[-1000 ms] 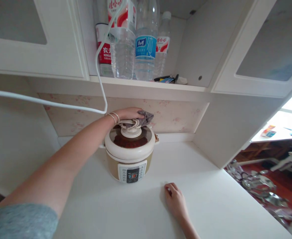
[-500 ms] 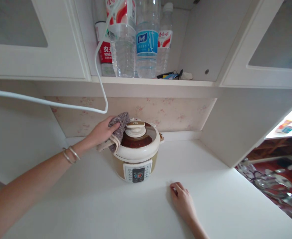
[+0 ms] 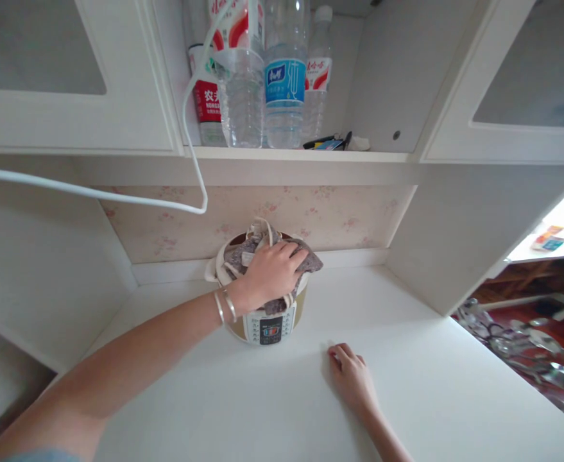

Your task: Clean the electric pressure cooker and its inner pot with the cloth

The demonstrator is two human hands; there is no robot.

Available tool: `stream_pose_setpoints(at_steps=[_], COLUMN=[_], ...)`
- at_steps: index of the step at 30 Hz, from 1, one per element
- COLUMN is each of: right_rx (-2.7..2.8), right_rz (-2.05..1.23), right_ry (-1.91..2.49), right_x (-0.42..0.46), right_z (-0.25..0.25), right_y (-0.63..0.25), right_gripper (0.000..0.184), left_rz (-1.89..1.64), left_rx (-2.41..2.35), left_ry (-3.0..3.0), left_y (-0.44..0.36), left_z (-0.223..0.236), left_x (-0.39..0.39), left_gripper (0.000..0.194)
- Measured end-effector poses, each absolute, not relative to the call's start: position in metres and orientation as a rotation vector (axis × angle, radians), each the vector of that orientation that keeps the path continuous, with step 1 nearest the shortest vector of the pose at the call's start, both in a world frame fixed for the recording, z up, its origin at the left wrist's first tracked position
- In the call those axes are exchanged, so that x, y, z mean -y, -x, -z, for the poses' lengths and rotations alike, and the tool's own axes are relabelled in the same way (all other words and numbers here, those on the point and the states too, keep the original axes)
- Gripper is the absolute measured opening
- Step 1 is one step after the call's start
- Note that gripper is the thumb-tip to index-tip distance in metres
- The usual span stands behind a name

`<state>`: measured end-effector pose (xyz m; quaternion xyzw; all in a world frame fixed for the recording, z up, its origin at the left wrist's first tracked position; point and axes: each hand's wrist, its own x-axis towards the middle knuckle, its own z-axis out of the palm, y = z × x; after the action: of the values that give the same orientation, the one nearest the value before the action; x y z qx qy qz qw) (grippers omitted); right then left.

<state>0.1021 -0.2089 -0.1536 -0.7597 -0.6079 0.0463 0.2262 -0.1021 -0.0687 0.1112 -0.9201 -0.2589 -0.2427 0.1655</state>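
A white and gold electric pressure cooker (image 3: 271, 330) stands on the white counter, its control panel facing me. My left hand (image 3: 273, 273), with two bangles at the wrist, presses a grey-brown cloth (image 3: 309, 254) with pale edging onto the cooker's lid. Fingers and cloth hide most of the lid and its handle. To the right of the cooker, my right hand (image 3: 351, 373) rests on the counter (image 3: 262, 410) with its fingers curled in; whether anything is inside them is hidden.
Several plastic bottles (image 3: 284, 96) stand on the open cabinet shelf (image 3: 382, 155) above. A white cable (image 3: 118, 197) hangs in front at the left. Side panels (image 3: 474, 237) flank the counter. Metal utensils (image 3: 522, 346) lie lower down at the right.
My left hand has moved right with the cloth, from the lid's left edge to across its top, covering the handle. My right hand has stayed in place.
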Motion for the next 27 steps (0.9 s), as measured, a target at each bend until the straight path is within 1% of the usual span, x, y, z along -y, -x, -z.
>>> stream_pose_setpoints(at_steps=[3, 6, 10, 14, 19, 23, 27], right_rx=[1.658, 1.643, 1.645, 1.651, 1.681, 1.700, 1.713], right_rz=[-0.126, -0.123, -0.108, -0.100, -0.122, -0.123, -0.116], right_ry=[2.091, 2.085, 2.088, 2.088, 2.071, 2.085, 2.102], right_x=[0.209, 0.211, 0.213, 0.213, 0.213, 0.213, 0.213], right_z=[0.153, 0.152, 0.152, 0.152, 0.154, 0.154, 0.152], right_y=[-0.102, -0.101, -0.101, -0.102, -0.104, -0.104, -0.102], right_gripper=[0.025, 0.024, 0.025, 0.026, 0.027, 0.029, 0.030], left_rz=[0.653, 0.619, 0.637, 0.656, 0.746, 0.960, 1.256], left_rx=[0.852, 0.985, 1.000, 0.853, 0.747, 0.869, 1.150], left_ry=[2.587, 2.569, 2.569, 2.611, 2.606, 2.525, 2.413], left_y=[0.063, 0.035, 0.026, 0.053, 0.109, 0.155, 0.189], left_z=[-0.114, -0.114, -0.112, -0.109, -0.098, -0.079, -0.067], left_x=[0.060, 0.048, 0.042, 0.055, 0.073, 0.068, 0.040], left_gripper=[0.027, 0.026, 0.026, 0.030, 0.038, 0.041, 0.041])
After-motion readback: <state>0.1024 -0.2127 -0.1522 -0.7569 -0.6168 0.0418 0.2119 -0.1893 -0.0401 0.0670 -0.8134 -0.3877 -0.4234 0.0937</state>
